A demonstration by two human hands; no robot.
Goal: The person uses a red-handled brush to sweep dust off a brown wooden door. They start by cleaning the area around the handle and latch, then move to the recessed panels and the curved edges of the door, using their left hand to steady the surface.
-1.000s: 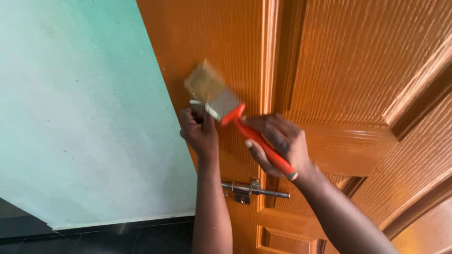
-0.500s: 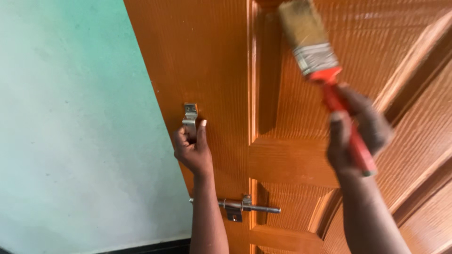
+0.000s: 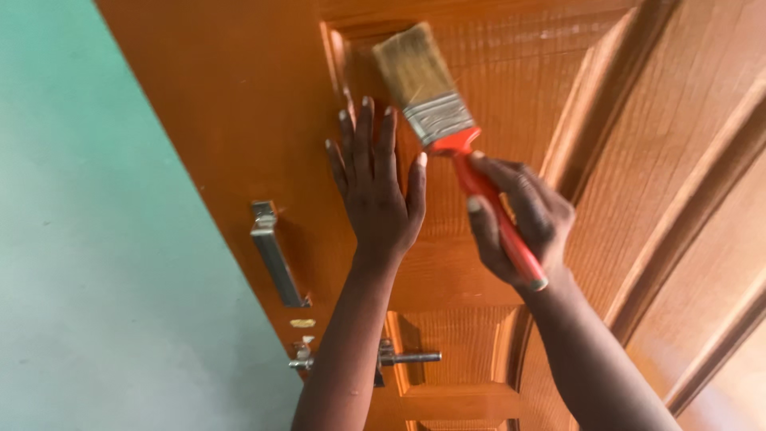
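Your paintbrush (image 3: 435, 104) is laid against the orange-brown wooden door (image 3: 239, 104), its pale bristles spread on the ribbed upper panel (image 3: 519, 72) near that panel's left moulded edge, the metal band just below them and the red handle slanting down and to the right. Your right hand (image 3: 519, 219) is wrapped round that red handle, fingers curled over it and the thumb lying along the near side, so the handle's tip shows just past the heel of the hand.

Just left of the brush, your left hand (image 3: 379, 191) lies flat on the door, released, fingers stretched upward and close together, holding nothing. Its fingertips reach the panel's left moulding, and its palm rests on the smooth part of the door below that.

Further left on the door, near its edge, a metal plate (image 3: 275, 251) stands out from the wood. Below your left forearm, lower on the door, a metal bolt (image 3: 411, 357) runs sideways. Beyond the door's left edge is a pale green wall (image 3: 96, 239).
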